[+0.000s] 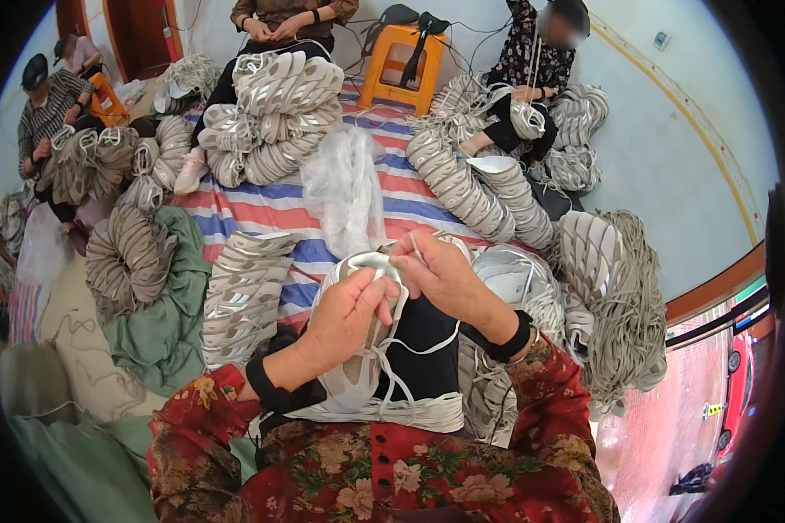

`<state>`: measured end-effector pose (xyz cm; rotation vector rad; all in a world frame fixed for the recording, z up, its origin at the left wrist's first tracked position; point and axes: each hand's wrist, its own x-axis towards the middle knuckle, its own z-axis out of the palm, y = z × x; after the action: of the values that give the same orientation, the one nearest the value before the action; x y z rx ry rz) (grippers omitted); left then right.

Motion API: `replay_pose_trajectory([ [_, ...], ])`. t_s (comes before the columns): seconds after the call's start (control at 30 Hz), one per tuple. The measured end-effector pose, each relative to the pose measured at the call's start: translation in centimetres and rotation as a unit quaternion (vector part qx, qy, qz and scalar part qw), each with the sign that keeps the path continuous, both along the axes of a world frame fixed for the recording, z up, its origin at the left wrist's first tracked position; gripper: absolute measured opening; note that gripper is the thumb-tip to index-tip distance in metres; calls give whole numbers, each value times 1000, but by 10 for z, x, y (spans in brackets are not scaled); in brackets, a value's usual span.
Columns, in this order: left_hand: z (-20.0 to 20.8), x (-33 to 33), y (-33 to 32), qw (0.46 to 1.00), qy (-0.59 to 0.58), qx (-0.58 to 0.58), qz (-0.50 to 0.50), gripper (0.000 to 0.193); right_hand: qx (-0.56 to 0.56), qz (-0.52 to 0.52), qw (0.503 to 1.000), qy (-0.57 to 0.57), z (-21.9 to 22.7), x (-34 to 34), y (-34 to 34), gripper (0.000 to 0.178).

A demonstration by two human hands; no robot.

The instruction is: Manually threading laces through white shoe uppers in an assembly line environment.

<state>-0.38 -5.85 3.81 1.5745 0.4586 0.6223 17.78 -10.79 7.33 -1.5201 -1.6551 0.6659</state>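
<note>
A grey-beige and white shoe upper (351,381) rests on my lap, its padded white collar upward. My left hand (344,322) is closed on the collar, thumb and fingers pinched together. Just right of it, my right hand (445,277) is closed in a pinch at the far edge of the upper. A thin white strand, seemingly a shoelace end, shows between its fingertips. Loose white shoelace (399,370) loops from the upper across my dark trousers. More white laces (427,414) lie in a bundle across my lap, close to my waist.
Stacked shoe uppers (246,296) stand left of my lap, and a large lace bundle (628,305) hangs at right. Clear plastic bags (344,187) lie on the striped sheet (392,139) ahead. Several people sit among more uppers. An orange stool (403,65) stands by the wall.
</note>
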Motion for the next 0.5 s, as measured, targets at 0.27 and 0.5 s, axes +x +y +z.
replay_pose_trajectory([
  [0.27,-5,3,-6,990,-38,-139,2,30,-126,-31,934,334,-22,-6,-19,35],
  [0.5,-4,8,-12,988,-13,-151,-21,31,-98,44,898,428,-25,-37,-24,44],
])
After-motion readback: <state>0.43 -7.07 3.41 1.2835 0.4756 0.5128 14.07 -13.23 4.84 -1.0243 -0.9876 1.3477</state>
